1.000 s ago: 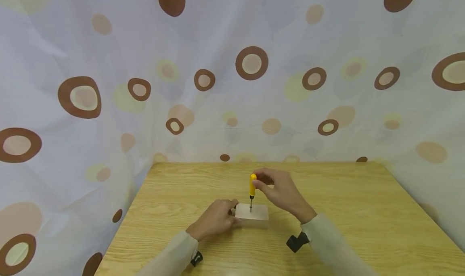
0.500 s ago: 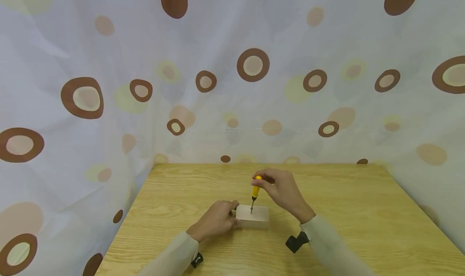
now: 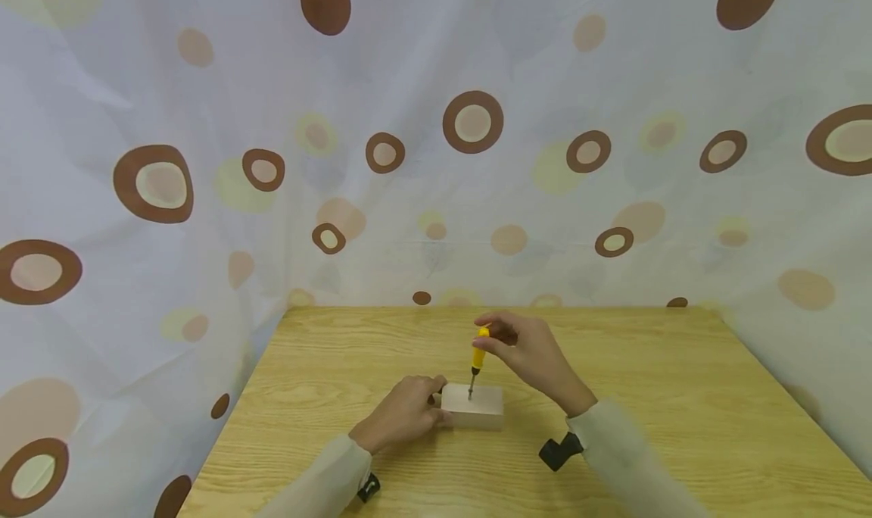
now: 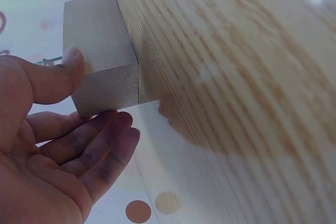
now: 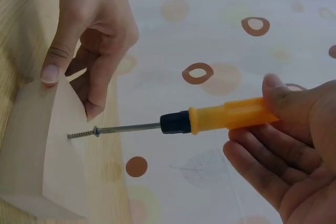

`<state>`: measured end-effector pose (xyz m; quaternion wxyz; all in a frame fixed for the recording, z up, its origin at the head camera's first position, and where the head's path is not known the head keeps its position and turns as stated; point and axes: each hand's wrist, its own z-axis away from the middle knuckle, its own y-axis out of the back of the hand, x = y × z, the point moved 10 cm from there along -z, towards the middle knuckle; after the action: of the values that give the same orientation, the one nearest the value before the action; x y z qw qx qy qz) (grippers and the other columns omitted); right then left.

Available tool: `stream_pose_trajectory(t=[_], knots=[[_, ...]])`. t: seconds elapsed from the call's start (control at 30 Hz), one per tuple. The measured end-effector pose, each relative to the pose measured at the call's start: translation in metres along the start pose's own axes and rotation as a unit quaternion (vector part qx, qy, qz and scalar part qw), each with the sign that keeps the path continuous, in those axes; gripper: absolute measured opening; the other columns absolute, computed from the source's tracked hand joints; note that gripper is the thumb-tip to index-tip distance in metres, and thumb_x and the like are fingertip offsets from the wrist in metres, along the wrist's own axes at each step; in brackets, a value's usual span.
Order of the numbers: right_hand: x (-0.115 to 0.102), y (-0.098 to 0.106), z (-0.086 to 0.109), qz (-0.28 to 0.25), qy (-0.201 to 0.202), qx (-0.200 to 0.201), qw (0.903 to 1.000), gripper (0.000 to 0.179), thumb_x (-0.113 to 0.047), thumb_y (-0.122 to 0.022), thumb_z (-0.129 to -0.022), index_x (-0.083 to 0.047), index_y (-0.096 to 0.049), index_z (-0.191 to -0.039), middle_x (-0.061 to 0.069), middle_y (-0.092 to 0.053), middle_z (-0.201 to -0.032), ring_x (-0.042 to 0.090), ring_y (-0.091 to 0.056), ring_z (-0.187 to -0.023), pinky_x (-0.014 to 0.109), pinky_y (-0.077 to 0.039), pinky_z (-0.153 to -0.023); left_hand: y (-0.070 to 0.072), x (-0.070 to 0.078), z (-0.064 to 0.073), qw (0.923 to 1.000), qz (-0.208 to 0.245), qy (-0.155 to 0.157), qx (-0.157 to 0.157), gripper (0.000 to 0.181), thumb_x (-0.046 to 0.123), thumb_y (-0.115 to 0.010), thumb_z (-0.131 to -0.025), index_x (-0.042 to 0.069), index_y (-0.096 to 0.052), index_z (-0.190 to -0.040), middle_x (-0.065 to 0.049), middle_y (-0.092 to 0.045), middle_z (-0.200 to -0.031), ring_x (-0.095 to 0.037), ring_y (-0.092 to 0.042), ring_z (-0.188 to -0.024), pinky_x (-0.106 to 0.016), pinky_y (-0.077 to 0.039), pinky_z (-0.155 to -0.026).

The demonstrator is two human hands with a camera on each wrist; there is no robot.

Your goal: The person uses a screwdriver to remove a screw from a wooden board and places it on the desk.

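A pale wooden block lies flat on the table, and a metal screw stands in its top face with much of the threaded shank showing. My left hand grips the block's left end, thumb on the near side and fingers on the far side; the left wrist view shows the thumb pressed on the wood. Above the block, my right hand pinches the yellow handle of a screwdriver between thumb and fingers. The screwdriver leans slightly right in the head view, its tip at the screw's head.
The light wood-grain table stretches out around the block. A white curtain with brown ringed spots hangs behind it and along both sides. Black straps with small devices sit at both wrists.
The screwdriver's handle has tipped from nearly upright to a slight rightward lean, and my right fingers have shifted around it. The block and my left hand have stayed in place.
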<state>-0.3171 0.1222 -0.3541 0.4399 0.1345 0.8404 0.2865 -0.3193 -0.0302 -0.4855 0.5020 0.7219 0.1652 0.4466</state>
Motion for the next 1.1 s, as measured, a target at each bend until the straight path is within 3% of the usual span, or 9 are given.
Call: stream_pose_trajectory(t=[0.1, 0.23, 0.33, 0.53, 0.67, 0.77, 0.9, 0.97, 1.1], knots=[[-0.002, 0.0, 0.001, 0.002, 0.008, 0.003, 1.0, 0.016, -0.023, -0.077, -0.093, -0.017, -0.076, -0.108, -0.009, -0.074, -0.097, 0.006, -0.069, -0.08, 0.029, -0.058, -0.073, 0.0, 0.0, 0.0, 1.0, 0.009, 0.001, 0.0, 0.039, 0.029, -0.078, -0.092, 0.007, -0.068, -0.123, -0.005, -0.074, -0.11, -0.011, -0.068, -0.09, -0.026, -0.056, -0.076], [-0.006, -0.003, -0.001, -0.018, 0.037, -0.029, 0.9987, 0.012, -0.012, -0.075, -0.094, -0.018, -0.076, -0.104, -0.008, -0.074, -0.099, 0.01, -0.069, -0.085, 0.03, -0.059, -0.075, -0.001, -0.001, -0.001, 0.9999, 0.012, 0.004, 0.003, 0.038, 0.029, -0.079, -0.092, 0.007, -0.069, -0.121, -0.004, -0.074, -0.107, -0.01, -0.067, -0.089, -0.026, -0.055, -0.076], [-0.006, -0.006, -0.001, -0.016, 0.033, -0.035, 0.9987, 0.01, -0.012, -0.074, -0.095, -0.017, -0.073, -0.104, -0.008, -0.072, -0.096, 0.01, -0.068, -0.086, 0.029, -0.059, -0.076, -0.002, -0.002, 0.001, 0.9999, 0.009, 0.002, 0.006, 0.037, 0.028, -0.079, -0.091, 0.007, -0.069, -0.121, -0.004, -0.074, -0.107, -0.01, -0.067, -0.089, -0.026, -0.055, -0.075], [0.0, -0.004, 0.007, 0.03, -0.017, 0.026, 0.9991, 0.018, -0.028, -0.08, -0.092, -0.014, -0.073, -0.101, -0.011, -0.069, -0.083, 0.006, -0.064, -0.07, 0.027, -0.055, -0.064, -0.007, -0.002, 0.004, 0.9999, 0.013, -0.006, 0.008, 0.04, 0.025, -0.08, -0.091, 0.005, -0.069, -0.124, -0.006, -0.074, -0.114, -0.008, -0.067, -0.089, -0.024, -0.055, -0.076], [-0.002, 0.003, 0.008, 0.044, -0.024, 0.05, 0.9975, 0.016, -0.024, -0.081, -0.09, -0.014, -0.075, -0.101, -0.011, -0.071, -0.083, 0.005, -0.063, -0.068, 0.027, -0.054, -0.061, -0.007, -0.001, 0.003, 0.9998, 0.016, -0.011, 0.009, 0.041, 0.025, -0.079, -0.092, 0.004, -0.069, -0.125, -0.007, -0.074, -0.114, -0.009, -0.068, -0.091, -0.023, -0.056, -0.076], [-0.005, 0.003, 0.004, 0.022, -0.009, 0.015, 0.9996, 0.011, -0.014, -0.078, -0.092, -0.016, -0.076, -0.103, -0.007, -0.075, -0.094, 0.007, -0.068, -0.079, 0.026, -0.058, -0.071, -0.005, -0.002, 0.003, 0.9999, 0.014, -0.006, 0.008, 0.041, 0.026, -0.078, -0.093, 0.004, -0.069, -0.125, -0.006, -0.074, -0.113, -0.01, -0.067, -0.091, -0.024, -0.056, -0.077], [-0.008, -0.001, 0.0, -0.035, 0.005, -0.042, 0.9985, 0.018, -0.006, -0.074, -0.094, -0.018, -0.075, -0.106, -0.004, -0.074, -0.106, 0.011, -0.07, -0.093, 0.028, -0.059, -0.082, -0.001, -0.002, 0.0, 0.9999, 0.01, -0.003, 0.006, 0.039, 0.027, -0.078, -0.093, 0.006, -0.069, -0.124, -0.005, -0.074, -0.115, -0.009, -0.067, -0.091, -0.025, -0.055, -0.076], [-0.008, -0.002, -0.001, -0.046, 0.009, -0.047, 0.9978, 0.018, -0.008, -0.074, -0.094, -0.018, -0.073, -0.109, -0.006, -0.074, -0.105, 0.011, -0.071, -0.093, 0.028, -0.059, -0.082, 0.0, -0.002, -0.001, 0.9999, 0.009, -0.003, 0.006, 0.037, 0.026, -0.078, -0.093, 0.007, -0.07, -0.123, -0.005, -0.074, -0.115, -0.009, -0.067, -0.09, -0.025, -0.055, -0.076], [-0.007, -0.001, -0.001, -0.015, 0.009, -0.012, 0.9998, 0.018, -0.019, -0.078, -0.093, -0.019, -0.073, -0.111, -0.009, -0.074, -0.097, 0.007, -0.071, -0.086, 0.028, -0.059, -0.077, 0.002, -0.001, -0.001, 0.9999, 0.008, -0.006, 0.008, 0.039, 0.026, -0.078, -0.093, 0.005, -0.069, -0.125, -0.006, -0.074, -0.116, -0.01, -0.067, -0.09, -0.025, -0.055, -0.075]])
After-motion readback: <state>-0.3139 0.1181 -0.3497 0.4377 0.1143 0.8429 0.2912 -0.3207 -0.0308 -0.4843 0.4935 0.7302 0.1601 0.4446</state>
